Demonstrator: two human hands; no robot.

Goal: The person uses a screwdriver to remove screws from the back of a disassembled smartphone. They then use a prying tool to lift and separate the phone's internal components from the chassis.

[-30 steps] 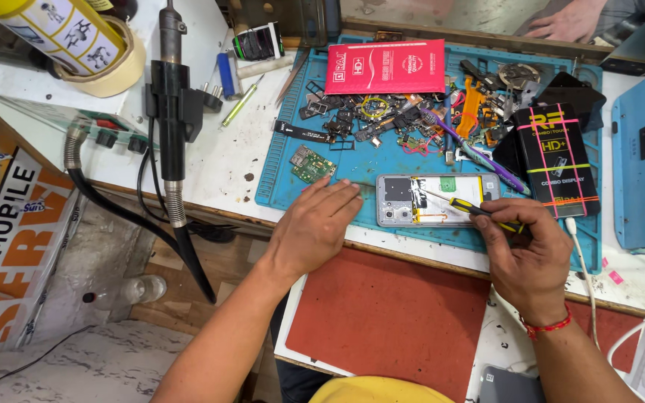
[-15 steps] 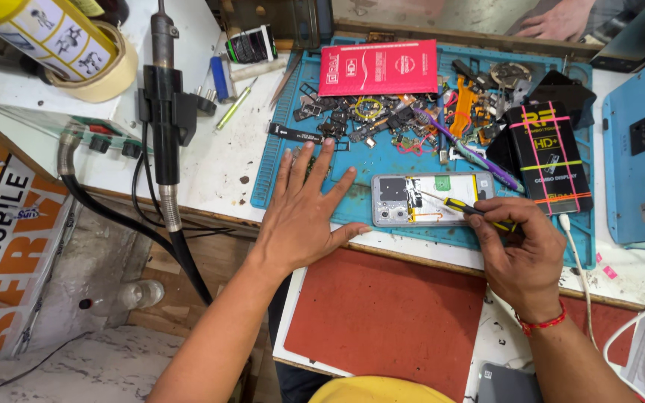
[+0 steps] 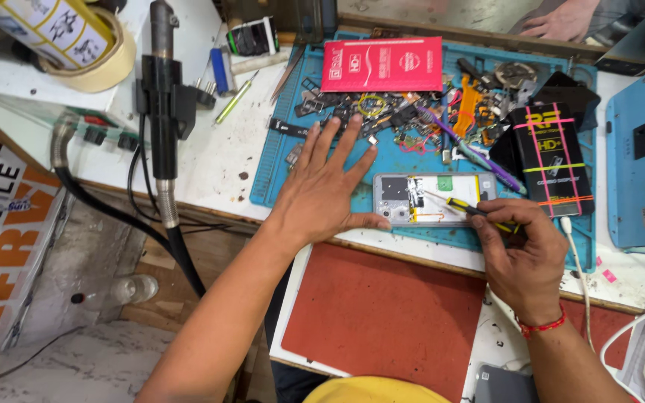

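White desk (image 3: 210, 160), cluttered; blue rubber work mat (image 3: 278, 175) at upper centre keeps loose phone parts (image 3: 382, 112) corralled. Opened silver phone (image 3: 431, 200), back off, lies at frame centre on the mat's near edge. Left hand (image 3: 322, 190) spread flat, fingers open, thumb bracing the phone's end. Right hand (image 3: 524, 254), fingers pinched on a yellow-handled screwdriver (image 3: 475, 211), tip inside the phone.

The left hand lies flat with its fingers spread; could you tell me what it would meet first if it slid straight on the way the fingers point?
Probably the heap of small phone parts just beyond the left hand on the blue mat.
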